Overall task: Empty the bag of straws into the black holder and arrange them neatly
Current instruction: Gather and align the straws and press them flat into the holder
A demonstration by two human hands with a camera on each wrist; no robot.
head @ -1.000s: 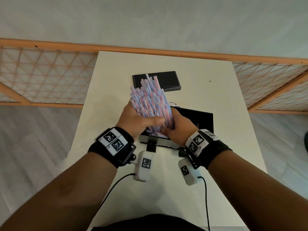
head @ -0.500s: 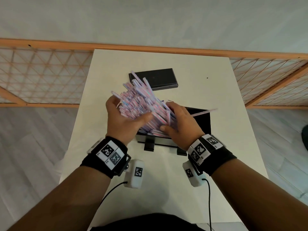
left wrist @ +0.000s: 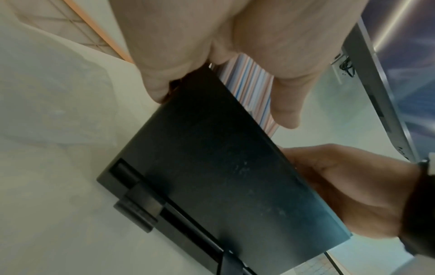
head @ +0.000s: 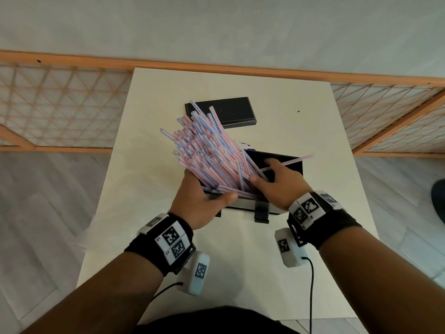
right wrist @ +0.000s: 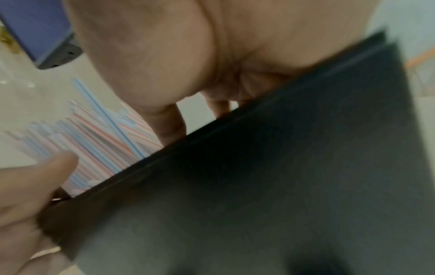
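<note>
A thick bundle of pink-and-blue striped straws [head: 207,153] stands in the black holder [head: 289,165], fanned out and leaning back-left past its left end. My left hand [head: 204,198] grips the bundle's base at that end, thumb along the front rim; the left wrist view shows its fingers over the straws [left wrist: 249,89] beside the holder's wall [left wrist: 223,176]. My right hand [head: 269,179] is spread open, thumb against the straws and fingers reaching into the holder's bare right half. One loose straw [head: 298,159] pokes out to the right.
A flat black lid [head: 228,112] lies on the white table [head: 240,249] behind the holder, partly hidden by straw tips. A small white and purple thing [head: 245,144] shows just behind the holder. A wooden lattice railing [head: 60,104] runs along the table's far side.
The bundle has tipped left and sunk into the holder, fanning out. My left hand slid down to the holder's left end. My right hand let go and spread open over the holder's right half.
</note>
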